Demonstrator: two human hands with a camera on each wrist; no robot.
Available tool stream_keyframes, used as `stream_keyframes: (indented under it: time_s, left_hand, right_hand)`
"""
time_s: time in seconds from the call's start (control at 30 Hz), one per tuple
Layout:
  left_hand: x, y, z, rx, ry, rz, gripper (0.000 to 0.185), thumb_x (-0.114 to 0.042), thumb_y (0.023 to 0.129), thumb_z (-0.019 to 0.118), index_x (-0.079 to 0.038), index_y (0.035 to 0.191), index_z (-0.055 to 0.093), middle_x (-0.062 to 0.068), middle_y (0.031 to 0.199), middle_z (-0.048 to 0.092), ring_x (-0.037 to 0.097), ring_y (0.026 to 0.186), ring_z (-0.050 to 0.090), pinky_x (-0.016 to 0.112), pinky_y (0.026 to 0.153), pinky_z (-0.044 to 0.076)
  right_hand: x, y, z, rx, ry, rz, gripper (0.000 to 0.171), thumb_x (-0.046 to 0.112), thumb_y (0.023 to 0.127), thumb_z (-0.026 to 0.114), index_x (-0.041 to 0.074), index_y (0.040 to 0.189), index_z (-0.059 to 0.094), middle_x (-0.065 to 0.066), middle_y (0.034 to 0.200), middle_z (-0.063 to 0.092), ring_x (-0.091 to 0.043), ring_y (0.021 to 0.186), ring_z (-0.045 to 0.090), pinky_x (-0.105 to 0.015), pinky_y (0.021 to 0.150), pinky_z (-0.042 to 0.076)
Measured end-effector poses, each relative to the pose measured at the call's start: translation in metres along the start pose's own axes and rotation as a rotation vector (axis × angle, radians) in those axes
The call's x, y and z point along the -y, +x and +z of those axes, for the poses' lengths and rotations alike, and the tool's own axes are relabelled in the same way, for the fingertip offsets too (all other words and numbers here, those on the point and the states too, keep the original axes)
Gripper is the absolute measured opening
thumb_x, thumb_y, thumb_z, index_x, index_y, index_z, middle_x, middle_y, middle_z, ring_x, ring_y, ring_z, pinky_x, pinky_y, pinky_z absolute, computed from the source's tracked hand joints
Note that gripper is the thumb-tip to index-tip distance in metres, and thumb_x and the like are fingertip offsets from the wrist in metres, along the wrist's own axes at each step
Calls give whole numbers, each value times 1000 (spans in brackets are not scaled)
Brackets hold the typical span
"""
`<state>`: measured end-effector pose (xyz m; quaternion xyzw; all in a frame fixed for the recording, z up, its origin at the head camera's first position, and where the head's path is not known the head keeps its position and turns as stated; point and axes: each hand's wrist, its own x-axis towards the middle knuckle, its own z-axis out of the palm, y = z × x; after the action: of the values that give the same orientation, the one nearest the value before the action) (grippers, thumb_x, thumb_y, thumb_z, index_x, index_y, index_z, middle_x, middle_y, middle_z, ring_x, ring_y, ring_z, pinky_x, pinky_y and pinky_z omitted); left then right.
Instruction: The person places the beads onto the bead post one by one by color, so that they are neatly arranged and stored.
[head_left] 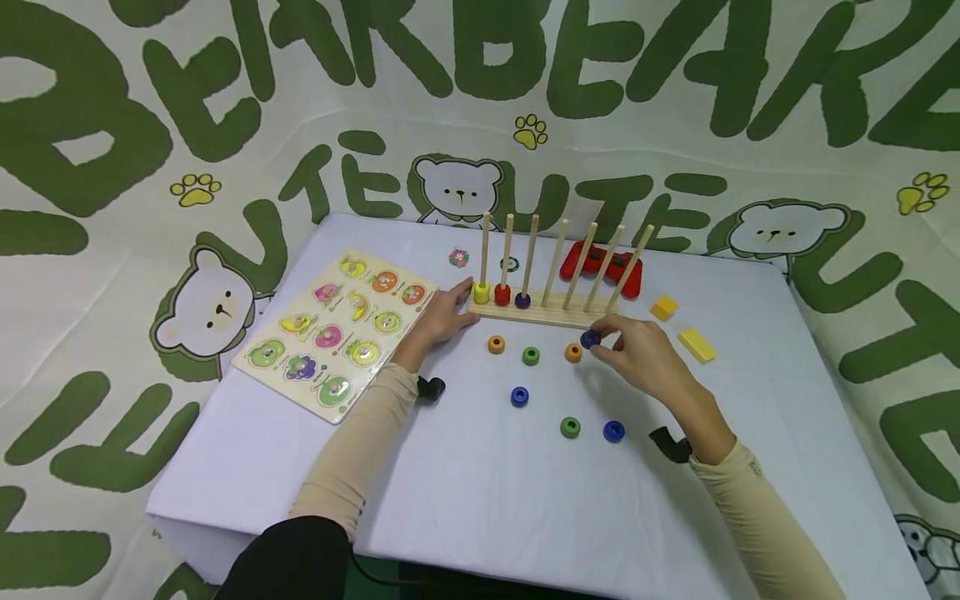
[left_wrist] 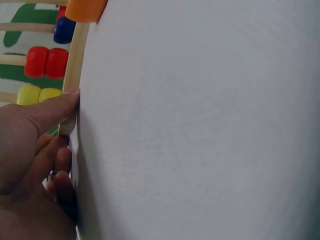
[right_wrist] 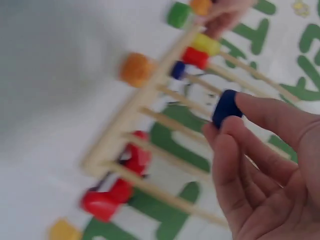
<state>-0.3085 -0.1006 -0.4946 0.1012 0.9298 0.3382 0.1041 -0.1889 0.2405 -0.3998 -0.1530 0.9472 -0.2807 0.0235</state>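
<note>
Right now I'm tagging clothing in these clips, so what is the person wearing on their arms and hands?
Both hands are bare: the left hand and the right hand wear no gloves or rings that show. Each forearm is covered by a snug beige sleeve reaching to the wrist. A small black device sits at each wrist. A dark garment shows at the left upper arm.

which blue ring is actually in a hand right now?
The dark blue ring pinched by the right hand beside the wooden peg rack; the other loose blue rings lie untouched nearer the person.
</note>
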Motion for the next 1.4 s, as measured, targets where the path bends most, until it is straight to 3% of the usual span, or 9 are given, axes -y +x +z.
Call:
stream_keyframes:
  time_s: [0.23,0.47,0.67,0.93,1.33,1.4]
  left_hand:
    - [5,-4,2,4,-15,-12,81,-28,103,72,-17,171,29,26,144,60,42,145,48,54,125,36]
    - [1,-4,0,-4,-29,10,80,-26,103,72,-14,170,30,28,148,58,42,148,46,54,126,34]
    - [-2,-3,-2,3,-55,23,79,-24,103,73,-13,170,32,29,154,55,41,151,45,53,127,33]
    - [-1,-3,-1,7,-39,15,80,-25,103,73,-14,170,31,28,154,56,41,151,44,53,127,32]
    - [0,-5,-1,-1,-34,20,80,-25,102,73,-13,170,32,29,149,58,43,150,43,54,127,33]
    - [0,-5,-1,-1,-30,19,80,-26,102,73,-13,170,32,29,149,58,43,150,44,54,127,33]
  right_hand:
    - [47,52,-20,-239,35,-209,31,6,96,80,-3,125,73,-19,107,77,-23,68,65,-23,55,48]
    - [75,101,-30,-389,-28,-282,33,11,101,75,0,132,70,-16,124,74,-25,72,67,-29,61,52]
    - [85,117,-33,-378,-32,-262,35,11,101,75,-1,133,68,-16,124,73,-26,77,69,-38,68,59]
    - [87,120,-30,-348,-26,-195,38,14,104,71,-1,138,67,-18,128,71,-29,86,70,-42,74,62]
    - [85,122,-25,-279,-41,-151,37,17,107,67,-2,139,68,-20,131,72,-32,86,76,-44,71,64]
    - [85,122,-26,-278,-57,-149,39,18,107,67,-2,140,67,-20,134,72,-33,90,76,-44,76,65]
